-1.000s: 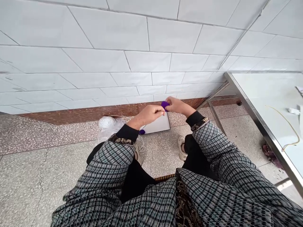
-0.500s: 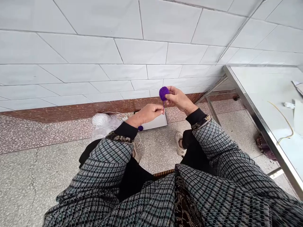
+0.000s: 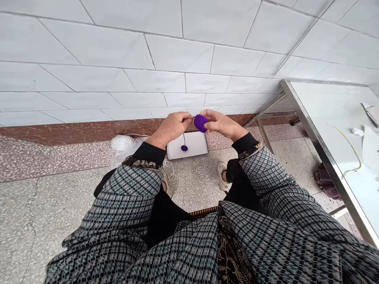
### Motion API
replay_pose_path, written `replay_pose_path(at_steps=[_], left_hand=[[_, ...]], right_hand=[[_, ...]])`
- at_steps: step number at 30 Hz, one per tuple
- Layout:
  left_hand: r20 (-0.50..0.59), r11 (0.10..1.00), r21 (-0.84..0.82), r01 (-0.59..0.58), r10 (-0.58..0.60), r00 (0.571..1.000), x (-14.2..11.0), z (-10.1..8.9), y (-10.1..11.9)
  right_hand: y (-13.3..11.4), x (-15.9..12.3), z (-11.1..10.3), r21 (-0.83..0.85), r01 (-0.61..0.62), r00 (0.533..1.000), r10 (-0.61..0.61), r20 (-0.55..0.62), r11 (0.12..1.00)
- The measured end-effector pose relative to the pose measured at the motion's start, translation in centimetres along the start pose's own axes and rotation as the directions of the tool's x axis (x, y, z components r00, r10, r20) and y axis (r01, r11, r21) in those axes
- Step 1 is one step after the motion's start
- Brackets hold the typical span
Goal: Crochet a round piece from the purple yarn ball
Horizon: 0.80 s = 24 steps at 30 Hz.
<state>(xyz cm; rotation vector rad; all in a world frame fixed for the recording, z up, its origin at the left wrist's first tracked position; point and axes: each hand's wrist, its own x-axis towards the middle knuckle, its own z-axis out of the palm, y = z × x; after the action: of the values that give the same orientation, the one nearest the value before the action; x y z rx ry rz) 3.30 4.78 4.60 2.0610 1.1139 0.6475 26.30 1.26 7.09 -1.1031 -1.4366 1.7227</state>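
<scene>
A small ball of purple yarn [image 3: 200, 122] is held up in front of me in the closed fingers of my right hand [image 3: 220, 124]. My left hand [image 3: 171, 127] is just left of the ball, its fingers pinched on the purple strand where it leaves the ball. The strand hangs down to a second, smaller purple ball [image 3: 184, 148], which lies on a white board [image 3: 195, 146] on the floor between my feet.
A clear bag of white yarn [image 3: 124, 146] lies on the floor by the tiled wall, left of the board. A steel-edged table [image 3: 322, 154] stands at the right with a yellow cord [image 3: 353, 152] and scraps on it. Speckled stone floor lies below.
My left hand has risen from below the ball to level with it, pinching the strand. The right hand has lowered the ball slightly. The smaller ball on the board has come into view.
</scene>
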Motion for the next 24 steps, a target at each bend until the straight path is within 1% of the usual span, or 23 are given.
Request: replay_pose_path(at_steps=[2,3,5,6,8,9,10,11,13,15,17,21,23,24], left_hand=[[0.084,1.0,-0.013,-0.023,0.024,0.996,-0.3,1.1,0.3],[0.138,0.998,-0.022,-0.056,0.058,0.989,-0.5,1.6,0.6],[0.241,0.99,-0.035,-0.137,0.141,0.96,-1.0,2.4,1.2],[0.269,0.984,-0.037,-0.174,0.177,0.947,-1.1,2.5,1.5],[0.262,0.974,-0.022,-0.224,0.221,0.939,-1.4,2.3,1.7],[0.233,0.972,-0.007,-0.233,0.228,0.945,-1.4,1.9,1.7],[0.194,0.973,0.011,-0.232,0.225,0.955,-1.3,1.5,1.7],[0.154,0.975,0.027,-0.22,0.213,0.965,-1.3,1.0,1.5],[0.087,0.981,0.049,-0.187,0.182,0.979,-1.1,0.2,1.2],[0.051,0.984,0.055,-0.167,0.164,0.985,-0.9,-0.3,0.9],[0.033,0.986,0.048,-0.162,0.16,0.987,-0.7,-0.5,0.7],[-0.011,0.99,0.02,-0.142,0.142,0.99,-0.3,-0.2,0.4],[-0.057,0.995,0.001,-0.099,0.099,0.993,0.0,0.1,0.2],[-0.082,0.998,-0.01,-0.068,0.067,0.994,0.1,0.3,0.1]], right_hand=[[0.1,0.2,-0.1,0.066,0.064,0.994,-0.057,-0.093,0.996],[0.2,0.3,-0.1,0.083,0.081,0.989,-0.07,-0.132,0.993],[0.5,0.7,-0.2,0.068,0.086,0.975,-0.069,-0.213,0.994],[0.7,0.9,-0.3,0.035,0.072,0.963,-0.06,-0.261,0.997],[1.0,1.2,-0.4,-0.068,0.012,0.935,-0.035,-0.354,0.998],[1.0,1.2,-0.3,-0.127,-0.032,0.924,-0.019,-0.382,0.991],[1.0,1.2,-0.3,-0.181,-0.081,0.923,0.005,-0.386,0.98],[0.8,1.1,-0.1,-0.224,-0.128,0.93,0.038,-0.366,0.966],[0.3,0.7,0.3,-0.272,-0.203,0.956,0.13,-0.262,0.941],[-0.4,0.3,0.8,-0.272,-0.247,0.967,0.217,-0.135,0.93],[-1.0,0.0,1.2,-0.239,-0.263,0.965,0.258,-0.05,0.935],[-1.2,-0.2,1.0,-0.113,-0.256,0.963,0.264,0.062,0.96],[-0.9,-0.2,0.5,-0.037,-0.235,0.966,0.238,0.105,0.971],[-0.7,-0.1,0.2,0.003,-0.215,0.971,0.213,0.108,0.977]])
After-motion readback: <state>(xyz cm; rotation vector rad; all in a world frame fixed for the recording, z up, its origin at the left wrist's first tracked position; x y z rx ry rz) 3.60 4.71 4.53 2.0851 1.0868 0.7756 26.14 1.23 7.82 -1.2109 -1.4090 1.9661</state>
